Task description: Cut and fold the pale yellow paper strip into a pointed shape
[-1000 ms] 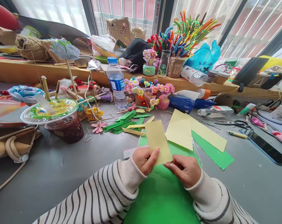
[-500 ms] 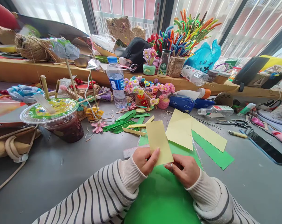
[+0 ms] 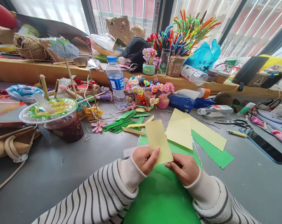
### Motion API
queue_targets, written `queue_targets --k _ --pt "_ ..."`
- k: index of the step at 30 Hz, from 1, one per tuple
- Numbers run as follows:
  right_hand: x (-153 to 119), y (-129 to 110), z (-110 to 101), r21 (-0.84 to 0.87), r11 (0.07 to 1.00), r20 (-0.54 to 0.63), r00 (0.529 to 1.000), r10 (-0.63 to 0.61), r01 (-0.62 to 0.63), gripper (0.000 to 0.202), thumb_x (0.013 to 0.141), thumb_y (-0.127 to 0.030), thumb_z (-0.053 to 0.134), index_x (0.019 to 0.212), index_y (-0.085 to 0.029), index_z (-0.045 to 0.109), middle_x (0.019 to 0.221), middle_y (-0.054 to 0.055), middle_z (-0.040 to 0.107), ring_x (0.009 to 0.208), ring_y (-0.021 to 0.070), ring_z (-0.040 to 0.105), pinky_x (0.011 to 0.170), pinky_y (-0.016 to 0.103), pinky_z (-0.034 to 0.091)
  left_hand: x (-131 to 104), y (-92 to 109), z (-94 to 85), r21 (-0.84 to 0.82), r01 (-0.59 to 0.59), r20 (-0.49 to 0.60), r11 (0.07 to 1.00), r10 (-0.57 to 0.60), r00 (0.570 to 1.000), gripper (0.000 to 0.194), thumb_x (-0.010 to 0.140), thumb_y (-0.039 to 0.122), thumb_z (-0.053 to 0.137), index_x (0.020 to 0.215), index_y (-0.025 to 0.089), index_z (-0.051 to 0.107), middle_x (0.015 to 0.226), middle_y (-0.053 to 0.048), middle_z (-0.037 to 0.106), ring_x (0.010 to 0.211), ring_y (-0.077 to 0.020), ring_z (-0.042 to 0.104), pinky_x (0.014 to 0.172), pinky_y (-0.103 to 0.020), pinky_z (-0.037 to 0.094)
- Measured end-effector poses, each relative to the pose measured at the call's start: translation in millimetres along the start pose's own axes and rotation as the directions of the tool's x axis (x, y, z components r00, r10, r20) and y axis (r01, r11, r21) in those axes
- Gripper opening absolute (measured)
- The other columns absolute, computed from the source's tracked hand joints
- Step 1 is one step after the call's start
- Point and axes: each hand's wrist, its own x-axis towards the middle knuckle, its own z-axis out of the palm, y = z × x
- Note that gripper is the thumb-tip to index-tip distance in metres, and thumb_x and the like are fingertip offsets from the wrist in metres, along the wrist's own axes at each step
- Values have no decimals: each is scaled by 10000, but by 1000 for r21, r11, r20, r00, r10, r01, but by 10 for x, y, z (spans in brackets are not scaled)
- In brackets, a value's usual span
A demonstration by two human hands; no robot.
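While my left hand (image 3: 144,160) pinches a yellow card (image 3: 158,140) with the thumb on top, the card leans up in front of me, above the table (image 3: 96,158). My right hand (image 3: 186,168) is at the card's low right corner. Its thumb and finger are close together, but I can't tell if they pinch the corner or a small thing by it.

Under both hands is a big shiny green sheet (image 3: 163,196). Just past the card, on the right, there is a yellow sheet (image 3: 179,129), and next to it a long yellow strip (image 3: 208,132) lies partly over a green strip (image 3: 215,152). Past the card on the left, thin yellow bits (image 3: 133,131) lie near a pile of green bits (image 3: 122,123).

Farther out, a cup (image 3: 67,130) with a dark drink is on my left, and a water bottle (image 3: 116,85) stands behind the pile. Far to my right are scissors (image 3: 240,123) and a phone (image 3: 264,146).
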Motion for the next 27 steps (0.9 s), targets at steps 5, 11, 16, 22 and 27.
queue_targets --k 5,11,16,22,27 --pt "6 -34 -10 -14 1000 -24 1000 5 -6 391 738 -468 365 535 -158 490 401 -26 383 373 76 296 362 203 266 -4 -4 11 5 5 -11 1000 -5 1000 469 802 361 257 397 149 359 343 30 313 333 -52 273 329 -186 217" --pt "7 1 -28 -44 998 -30 999 -43 42 395 748 -452 356 492 -166 446 387 -22 399 362 76 330 355 191 288 -5 4 4 -1 9 -10 1000 -9 1000 460 801 343 265 398 147 369 344 30 313 334 -52 272 332 -188 215" --pt "16 4 -15 -40 997 -38 997 -61 59 396 764 -429 342 474 -174 430 392 -10 445 359 78 367 357 187 306 1 0 8 1 11 -4 1000 -11 1000 465 801 353 256 403 146 378 344 28 317 337 -54 277 328 -184 222" --pt "9 15 -15 -22 999 -6 1000 -31 31 373 746 -452 371 525 -167 468 406 -11 438 371 80 344 355 194 289 -4 8 4 -2 13 3 1000 -13 1000 461 801 354 258 416 143 397 351 28 318 343 -54 278 328 -181 224" --pt "-2 33 1 10 1000 10 1000 15 -15 414 738 -500 344 550 -160 488 435 10 477 389 92 374 375 210 295 -9 15 0 -8 10 6 1000 -10 1000 438 798 317 272 415 142 392 354 31 312 340 -52 265 337 -189 209"
